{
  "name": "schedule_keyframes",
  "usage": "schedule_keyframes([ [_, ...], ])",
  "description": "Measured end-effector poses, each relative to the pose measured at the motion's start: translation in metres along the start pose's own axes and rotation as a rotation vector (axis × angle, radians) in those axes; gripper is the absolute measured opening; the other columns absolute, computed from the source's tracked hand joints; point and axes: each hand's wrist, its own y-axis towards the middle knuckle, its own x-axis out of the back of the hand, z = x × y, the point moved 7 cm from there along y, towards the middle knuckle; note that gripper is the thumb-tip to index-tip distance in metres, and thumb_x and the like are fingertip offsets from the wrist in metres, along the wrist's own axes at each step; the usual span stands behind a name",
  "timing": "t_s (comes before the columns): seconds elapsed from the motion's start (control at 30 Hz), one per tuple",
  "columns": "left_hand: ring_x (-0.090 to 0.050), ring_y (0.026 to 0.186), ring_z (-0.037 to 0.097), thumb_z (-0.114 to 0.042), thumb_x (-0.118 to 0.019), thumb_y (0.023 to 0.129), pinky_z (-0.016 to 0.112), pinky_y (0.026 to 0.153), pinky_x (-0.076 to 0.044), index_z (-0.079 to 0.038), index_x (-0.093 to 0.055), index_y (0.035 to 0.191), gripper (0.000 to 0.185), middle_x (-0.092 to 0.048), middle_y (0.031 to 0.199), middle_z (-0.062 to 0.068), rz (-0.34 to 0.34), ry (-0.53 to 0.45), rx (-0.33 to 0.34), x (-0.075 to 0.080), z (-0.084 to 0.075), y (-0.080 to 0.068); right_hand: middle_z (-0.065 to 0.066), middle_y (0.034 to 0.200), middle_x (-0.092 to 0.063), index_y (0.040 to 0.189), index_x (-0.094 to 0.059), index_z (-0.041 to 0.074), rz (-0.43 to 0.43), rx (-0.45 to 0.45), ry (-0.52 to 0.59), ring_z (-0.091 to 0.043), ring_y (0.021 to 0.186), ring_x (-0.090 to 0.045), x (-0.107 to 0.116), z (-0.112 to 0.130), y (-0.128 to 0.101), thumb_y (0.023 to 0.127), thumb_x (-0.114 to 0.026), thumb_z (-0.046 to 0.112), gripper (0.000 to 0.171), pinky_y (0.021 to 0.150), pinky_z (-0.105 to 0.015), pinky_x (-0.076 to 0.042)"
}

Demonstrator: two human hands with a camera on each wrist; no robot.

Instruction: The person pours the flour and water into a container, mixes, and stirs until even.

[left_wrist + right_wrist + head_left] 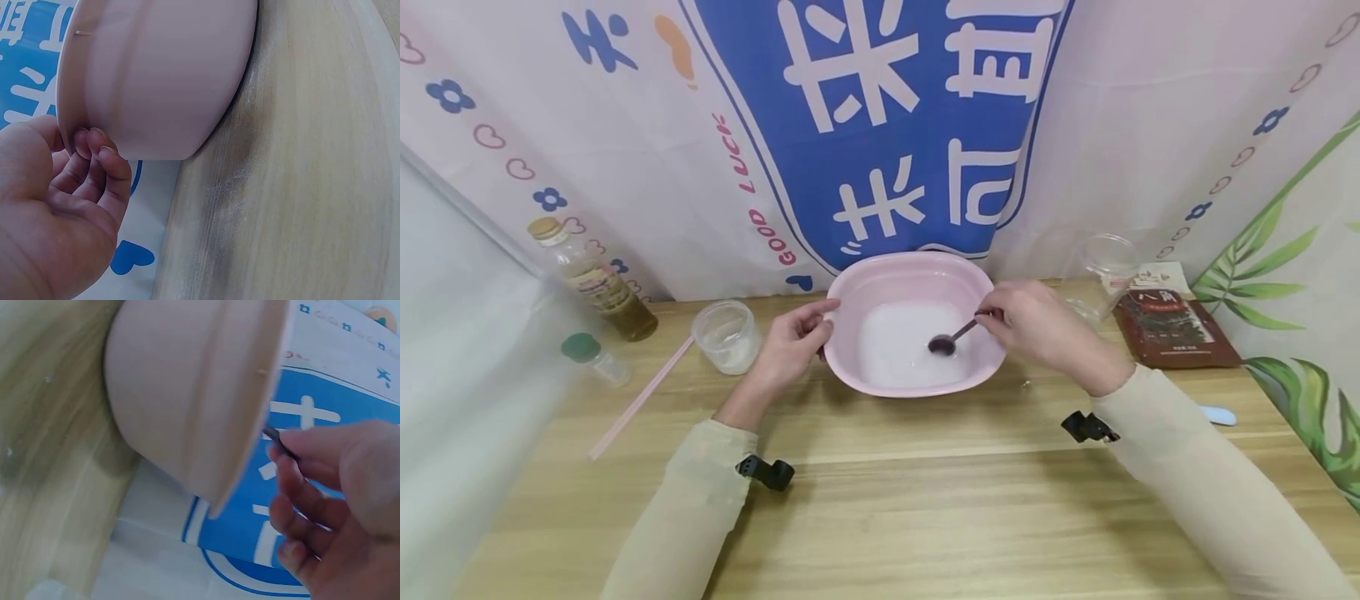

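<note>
A pink plastic basin (917,265) stands at the back of the wooden table with a white, milky liquid (898,342) in it. My left hand (790,346) grips the basin's left rim; in the left wrist view the thumb is on one side and the fingertips (100,140) curl under the rim. Over the basin's right side, my right hand (1030,325) pinches the handle of a small dark spoon (942,344). The spoon's bowl is at the liquid's surface. In the right wrist view only the handle's end shows, and the basin wall hides the rest.
Left of the basin are a clear tub (727,337) with white contents, a pink stick (640,400), a green-capped small bottle (593,357) and an oil bottle (602,287). To the right stand a clear plastic cup (1097,275), a brown packet (1176,329) and a blue-white handle (1219,415). A printed cloth hangs behind.
</note>
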Motion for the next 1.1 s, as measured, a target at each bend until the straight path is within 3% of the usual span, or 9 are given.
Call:
schedule_keyframes([
  [0.2,-0.063,0.071,0.012,-0.009,-0.058,0.107,0.031,0.066,-0.061,0.0,-0.061,0.149,0.044,-0.064,0.088,0.007,0.0,0.001,0.005,0.0,0.001,-0.001,-0.011,0.09,-0.077,0.103,-0.083,0.003,-0.061,-0.083,-0.058,-0.028,0.081,-0.068,-0.013,-0.007,0.014,0.099,-0.075,0.011,0.011,0.081,-0.047,-0.054],
  [0.33,-0.063,0.071,0.012,-0.01,-0.058,0.107,0.031,0.067,-0.061,0.0,-0.062,0.149,0.043,-0.064,0.09,0.008,-0.001,-0.002,0.009,-0.001,0.002,-0.001,-0.011,0.099,-0.081,0.107,-0.084,0.004,-0.057,-0.074,-0.003,-0.031,0.093,-0.072,-0.023,-0.005,0.022,0.099,-0.076,0.011,0.013,0.092,-0.049,-0.056],
  [0.43,-0.063,0.072,0.012,-0.01,-0.058,0.107,0.031,0.067,-0.061,0.0,-0.062,0.149,0.043,-0.064,0.09,0.008,0.001,-0.006,0.004,-0.001,0.001,-0.001,-0.011,0.105,-0.083,0.11,-0.084,0.005,-0.028,-0.062,0.063,-0.032,0.099,-0.074,-0.028,-0.003,0.025,0.1,-0.076,0.013,0.015,0.093,-0.049,-0.055],
  [0.7,-0.062,0.071,0.011,-0.009,-0.058,0.108,0.03,0.066,-0.061,0.001,-0.061,0.149,0.043,-0.062,0.087,0.005,0.002,-0.008,-0.004,0.0,0.0,-0.001,-0.012,0.108,-0.082,0.11,-0.081,0.003,0.026,0.041,0.099,-0.033,0.102,-0.074,-0.023,0.002,0.017,0.102,-0.072,0.009,0.013,0.097,-0.052,-0.058],
  [0.9,-0.062,0.07,0.011,-0.008,-0.058,0.107,0.03,0.065,-0.06,0.002,-0.061,0.149,0.043,-0.062,0.085,0.005,0.003,-0.005,-0.008,0.0,-0.001,-0.001,-0.01,0.101,-0.081,0.103,-0.08,0.004,0.041,0.163,0.123,-0.029,0.096,-0.074,-0.017,0.009,0.006,0.102,-0.071,0.008,0.01,0.091,-0.05,-0.061],
  [1.1,-0.062,0.07,0.011,-0.008,-0.058,0.107,0.03,0.065,-0.06,0.001,-0.061,0.149,0.043,-0.062,0.085,0.005,0.0,-0.002,-0.006,0.0,0.0,-0.001,-0.006,0.099,-0.082,0.102,-0.083,0.007,0.039,0.16,0.255,-0.022,0.093,-0.075,-0.03,0.019,0.007,0.102,-0.074,0.012,0.01,0.089,-0.046,-0.063],
])
